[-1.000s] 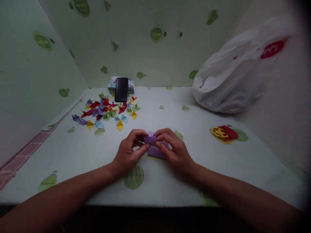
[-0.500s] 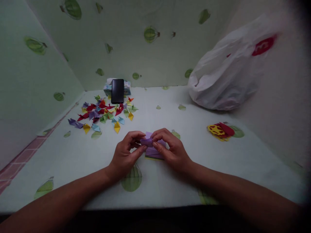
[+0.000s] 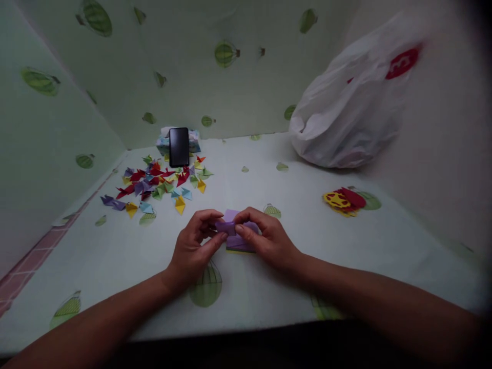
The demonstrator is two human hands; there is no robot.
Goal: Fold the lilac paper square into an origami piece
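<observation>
Between my two hands is a small folded piece of purple paper (image 3: 226, 228), raised a little over the table. My left hand (image 3: 198, 240) pinches its left end between thumb and fingers. The right end sits in the pinch of my right hand (image 3: 265, 234). Beneath them lies a stack of paper squares (image 3: 241, 244), purple on top with a yellow edge at the bottom; my right hand partly covers it. Farther left, many small folded paper figures (image 3: 154, 180) in red, purple, yellow, green and blue are heaped on the cloth.
A black phone (image 3: 179, 147) leans against a tissue box (image 3: 163, 141) behind the paper figures. At the back right rests a bulky white plastic bag (image 3: 346, 113). Red and yellow cut-out shapes (image 3: 343, 200) lie to the right on the balloon-print tablecloth (image 3: 292, 302).
The whole view has shifted slightly, so things appear a little farther left. Both hands keep their pinch on the purple paper, whose front now looks flatter.
</observation>
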